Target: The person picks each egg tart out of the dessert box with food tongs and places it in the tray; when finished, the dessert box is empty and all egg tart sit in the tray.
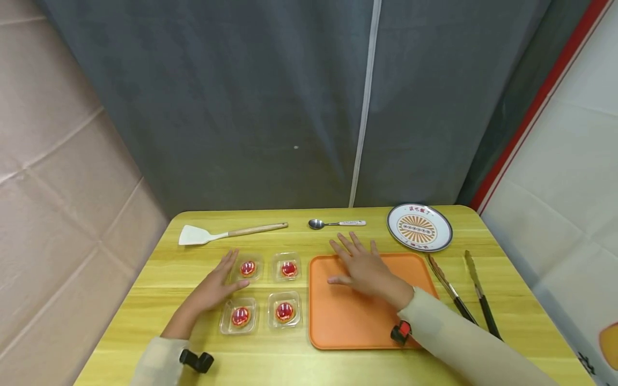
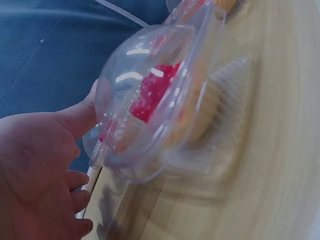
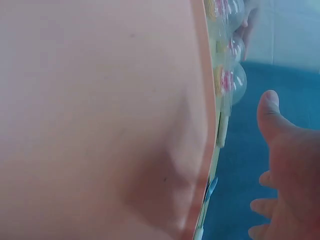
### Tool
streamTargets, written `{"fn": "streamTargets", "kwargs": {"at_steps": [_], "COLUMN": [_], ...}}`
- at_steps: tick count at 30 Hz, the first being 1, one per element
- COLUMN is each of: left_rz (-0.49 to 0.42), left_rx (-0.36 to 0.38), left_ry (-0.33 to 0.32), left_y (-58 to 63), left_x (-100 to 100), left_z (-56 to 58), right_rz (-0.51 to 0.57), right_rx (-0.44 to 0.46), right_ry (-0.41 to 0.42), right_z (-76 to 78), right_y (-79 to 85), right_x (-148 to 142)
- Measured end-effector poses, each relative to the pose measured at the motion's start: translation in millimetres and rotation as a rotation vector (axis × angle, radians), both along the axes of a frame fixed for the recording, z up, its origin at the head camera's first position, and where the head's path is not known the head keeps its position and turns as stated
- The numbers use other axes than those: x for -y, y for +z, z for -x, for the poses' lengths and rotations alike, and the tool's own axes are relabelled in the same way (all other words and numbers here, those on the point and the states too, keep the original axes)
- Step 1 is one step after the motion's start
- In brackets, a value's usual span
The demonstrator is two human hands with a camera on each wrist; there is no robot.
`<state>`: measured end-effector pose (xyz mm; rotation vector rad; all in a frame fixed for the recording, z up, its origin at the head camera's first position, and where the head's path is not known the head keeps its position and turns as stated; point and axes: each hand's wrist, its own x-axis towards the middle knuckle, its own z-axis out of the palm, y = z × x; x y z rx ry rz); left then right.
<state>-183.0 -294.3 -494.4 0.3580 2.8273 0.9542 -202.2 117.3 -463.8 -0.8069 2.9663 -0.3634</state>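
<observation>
My left hand (image 1: 214,285) is beside the back-left clear domed box (image 1: 248,268), fingers extended along its left side, thumb reaching toward its front. The box holds a red-topped tart. In the left wrist view the left hand (image 2: 40,165) has its thumb at the edge of a clear domed box (image 2: 130,77), and the other fingers are loosely bent below. My right hand (image 1: 364,272) spreads its fingers over the back of an orange tray (image 1: 345,327). A gap shows between the right hand (image 3: 295,175) and the tray surface (image 3: 95,90) in the right wrist view.
More boxed tarts sit at back right (image 1: 288,268), front left (image 1: 238,316) and front right (image 1: 285,311). Behind lie a white spatula (image 1: 195,235) with a wooden handle and a spoon (image 1: 316,224). A patterned plate (image 1: 419,227) and metal tongs (image 1: 475,276) with black handles are at right.
</observation>
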Motion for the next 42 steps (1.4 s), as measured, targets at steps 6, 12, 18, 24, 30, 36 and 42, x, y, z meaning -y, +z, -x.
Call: {"fn": "streamTargets", "kwargs": {"at_steps": [6, 12, 18, 24, 30, 36, 42], "left_rz": [-0.116, -0.183, -0.243, -0.272, -0.298, -0.281, -0.283], "left_rx": [0.052, 0.114, 0.128, 0.119, 0.122, 0.085, 0.068], "left_ry": [0.016, 0.066, 0.076, 0.066, 0.064, 0.041, 0.041], "left_y": [-2.6, -4.1, -7.2, -12.7, -16.3, -19.6, -20.7], "left_x": [5, 8, 8, 10, 12, 13, 12], "left_z": [5.3, 9.5, 13.4, 16.4, 17.6, 15.6, 13.0], "right_rz": [-0.017, -0.021, -0.033, -0.005, 0.02, 0.049, 0.035], "right_rx": [0.005, 0.043, 0.076, 0.131, 0.159, 0.215, 0.23], "right_ry": [0.048, 0.096, 0.142, 0.195, 0.248, 0.249, 0.214], "right_z": [8.2, 16.3, 21.5, 27.4, 36.3, 44.0, 50.9], "right_y": [0.9, 1.4, 3.3, 5.1, 4.4, 0.2, -5.3], "right_x": [25, 52, 78, 105, 130, 153, 169]}}
